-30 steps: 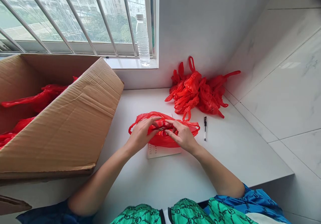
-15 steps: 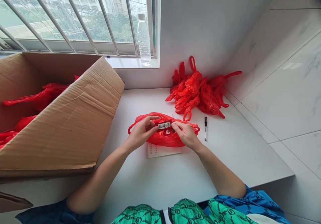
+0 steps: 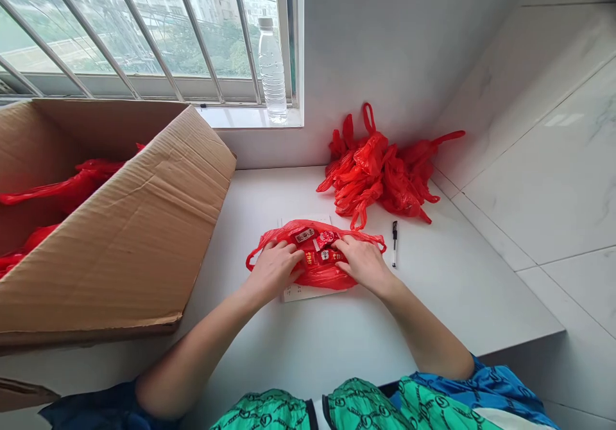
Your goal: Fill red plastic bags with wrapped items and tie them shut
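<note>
A red plastic bag (image 3: 327, 280) lies spread open on the white table. In its mouth are several small red packets; a dark red one with a white label (image 3: 305, 235) lies at the back, beside a brighter red packet (image 3: 327, 239). My left hand (image 3: 274, 266) reaches over the bag's left side, its fingers apart among the packets and some tips hidden. At the right side, my right hand (image 3: 364, 262) touches the packets with fingers spread and the thumb apart. Under the bag shows part of a printed white sheet or booklet (image 3: 312, 294).
To the left stands a large cardboard box (image 3: 129, 237) holding red bags (image 3: 91, 176). A heap of tied red bags (image 3: 368, 173) sits against the wall. A black-capped pen (image 3: 395, 244) lies right of my hand. On the windowsill stands a clear bottle (image 3: 273, 74).
The dark red packet that both hands held between their fingertips now lies in the bag, released. My hands have lowered into the bag's mouth, and more packets show.
</note>
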